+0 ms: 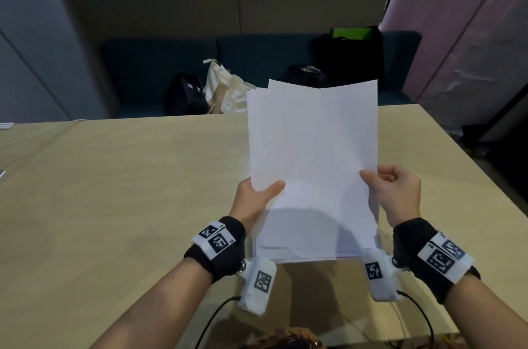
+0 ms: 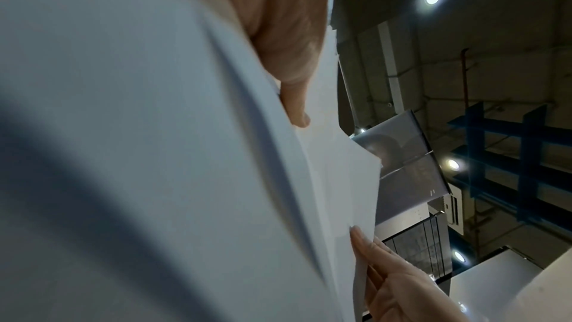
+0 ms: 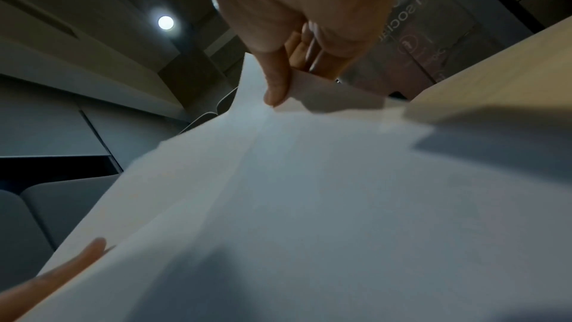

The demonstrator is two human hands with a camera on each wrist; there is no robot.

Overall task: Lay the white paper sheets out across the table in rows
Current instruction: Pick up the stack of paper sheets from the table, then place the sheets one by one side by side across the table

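While both hands held the paper stack (image 1: 313, 148) above the table (image 1: 114, 177), L thumb (image 1: 271, 188) & R thumb (image 1: 368, 178) pinched its near edges, long axis pointing away.

The head camera looked down and forward over the table (image 1: 120, 177), well above it. Each of the 2 wrist cameras sat close under the paper sheets (image 1: 313, 165), tilted up toward the ceiling. All 3 views shared those sheets and both thumbs.
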